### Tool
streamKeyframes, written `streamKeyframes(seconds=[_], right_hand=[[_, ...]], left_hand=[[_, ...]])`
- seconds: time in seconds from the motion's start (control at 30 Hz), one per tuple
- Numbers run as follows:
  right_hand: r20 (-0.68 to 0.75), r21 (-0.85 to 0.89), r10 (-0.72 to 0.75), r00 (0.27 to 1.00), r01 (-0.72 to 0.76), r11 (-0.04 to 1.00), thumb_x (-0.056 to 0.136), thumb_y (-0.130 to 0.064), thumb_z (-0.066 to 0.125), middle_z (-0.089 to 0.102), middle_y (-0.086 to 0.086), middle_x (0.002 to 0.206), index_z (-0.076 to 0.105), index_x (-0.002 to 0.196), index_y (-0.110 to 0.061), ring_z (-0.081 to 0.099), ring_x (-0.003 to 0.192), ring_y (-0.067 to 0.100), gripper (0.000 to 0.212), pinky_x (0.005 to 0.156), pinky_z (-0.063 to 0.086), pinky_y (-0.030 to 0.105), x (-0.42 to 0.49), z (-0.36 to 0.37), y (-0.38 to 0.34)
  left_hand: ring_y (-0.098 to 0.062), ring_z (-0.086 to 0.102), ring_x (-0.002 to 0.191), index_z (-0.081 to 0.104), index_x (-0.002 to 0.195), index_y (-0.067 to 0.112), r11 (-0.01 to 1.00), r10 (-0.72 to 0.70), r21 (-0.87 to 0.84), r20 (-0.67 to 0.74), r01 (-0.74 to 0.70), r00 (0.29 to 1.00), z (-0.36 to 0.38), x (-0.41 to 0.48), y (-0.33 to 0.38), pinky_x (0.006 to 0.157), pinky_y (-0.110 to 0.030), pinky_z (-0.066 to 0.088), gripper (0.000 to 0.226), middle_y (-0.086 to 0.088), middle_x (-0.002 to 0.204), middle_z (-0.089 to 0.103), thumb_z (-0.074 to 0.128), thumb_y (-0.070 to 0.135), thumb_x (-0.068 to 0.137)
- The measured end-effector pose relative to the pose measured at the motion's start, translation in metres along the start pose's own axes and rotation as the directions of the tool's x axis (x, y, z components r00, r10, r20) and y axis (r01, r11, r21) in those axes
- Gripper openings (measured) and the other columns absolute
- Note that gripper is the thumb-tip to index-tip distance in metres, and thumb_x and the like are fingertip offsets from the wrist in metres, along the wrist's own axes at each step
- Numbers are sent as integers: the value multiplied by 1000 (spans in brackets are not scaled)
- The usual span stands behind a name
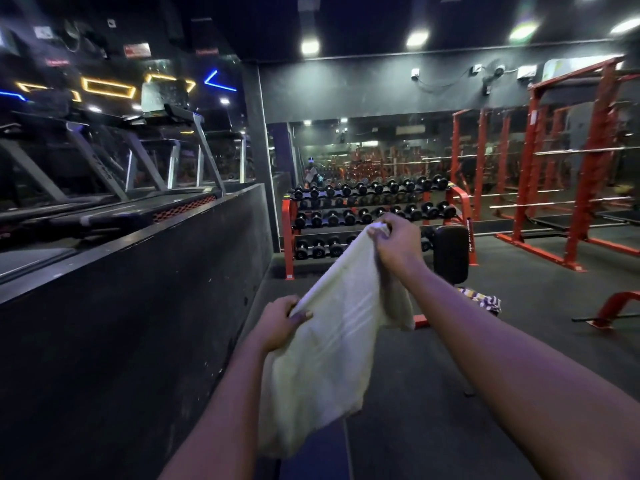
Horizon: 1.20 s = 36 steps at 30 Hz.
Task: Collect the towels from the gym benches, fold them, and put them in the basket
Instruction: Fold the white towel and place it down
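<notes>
A pale cream towel hangs in the air in front of me, stretched along its top edge between both hands. My left hand grips the near corner, thumb on top of the cloth. My right hand pinches the far corner, higher and further away. The rest of the towel droops down toward the bottom of the frame. A striped purple, white and yellow towel lies on the black bench just beyond my right forearm. No basket is in view.
A tall black platform wall runs along my left, with treadmills on top. A red dumbbell rack stands ahead against the mirror. Red power racks fill the right. A red bench foot sits on the dark floor at right.
</notes>
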State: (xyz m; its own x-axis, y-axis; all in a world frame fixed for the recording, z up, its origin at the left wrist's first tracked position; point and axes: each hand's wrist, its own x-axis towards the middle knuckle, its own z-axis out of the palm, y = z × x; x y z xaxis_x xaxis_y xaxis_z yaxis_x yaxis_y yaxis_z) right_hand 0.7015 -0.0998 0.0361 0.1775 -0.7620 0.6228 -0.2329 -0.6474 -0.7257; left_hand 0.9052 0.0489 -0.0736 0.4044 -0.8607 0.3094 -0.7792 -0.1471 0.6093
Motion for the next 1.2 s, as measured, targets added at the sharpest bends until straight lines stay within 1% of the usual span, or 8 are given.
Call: streamKeyframes(seconds=[0.2,0.37,0.53,0.73,0.83,0.93,1.07,1.2], right_hand=[[-283,-63,78,956,-100,993,88,-7,62,67,4,95,69,95,-13,62,84,19,12,66,50,27,16,-19,18],[-422,-101,169,891,-231,968,92,-11,59,66,4,103,68,102,-14,62,89,23,14,68,40,25,2,-32,50],[-527,-130,248,813,-366,922,94,-15,57,64,9,104,64,100,-13,63,87,32,10,66,38,28,-6,-53,76],[-563,-198,269,782,-443,874,95,-16,55,63,15,107,63,104,-11,63,91,37,13,69,45,36,-17,-59,89],[-515,-213,410,753,-575,790,92,-12,57,66,16,101,64,99,-8,65,90,36,11,67,44,33,-16,-53,98],[-372,-287,585,721,-689,666,88,-2,60,69,17,106,67,107,-2,67,99,35,20,77,53,39,-20,-43,103],[-65,-432,648,759,-607,667,89,-12,59,66,14,106,65,105,1,65,102,31,21,80,52,33,-39,-21,99],[278,-304,541,794,-462,833,79,-22,78,64,7,70,65,75,-9,61,55,15,19,44,45,18,-54,8,78]], left_hand=[[-20,65,91,67,103,18,983,-168,103,150,153,974,38,-12,-30,71,-24,45,15,-3,99,70,63,23,90],[-30,60,98,50,87,21,921,-325,221,-13,320,946,44,-6,-36,84,-34,47,4,-8,100,65,50,22,91],[-29,42,126,60,113,23,782,-457,434,-89,448,885,31,-1,-38,98,-42,33,23,-9,124,60,46,30,95],[-39,56,112,60,110,8,824,-453,116,-451,554,769,6,8,-20,94,-48,40,35,-23,114,64,50,39,97],[-46,61,103,63,105,0,835,-511,-108,-513,539,689,-7,8,-1,80,-47,52,33,-29,109,62,65,29,90],[-40,62,108,66,106,0,733,-644,-97,-415,673,643,-16,11,21,83,-43,54,30,-22,115,63,69,13,80],[-28,70,91,70,93,5,733,-662,76,-148,675,735,-21,20,35,81,-41,59,36,-15,103,70,77,25,63],[-30,72,77,65,85,-1,828,-553,-14,153,561,819,-13,23,60,72,-45,61,29,-19,89,70,80,23,78]])
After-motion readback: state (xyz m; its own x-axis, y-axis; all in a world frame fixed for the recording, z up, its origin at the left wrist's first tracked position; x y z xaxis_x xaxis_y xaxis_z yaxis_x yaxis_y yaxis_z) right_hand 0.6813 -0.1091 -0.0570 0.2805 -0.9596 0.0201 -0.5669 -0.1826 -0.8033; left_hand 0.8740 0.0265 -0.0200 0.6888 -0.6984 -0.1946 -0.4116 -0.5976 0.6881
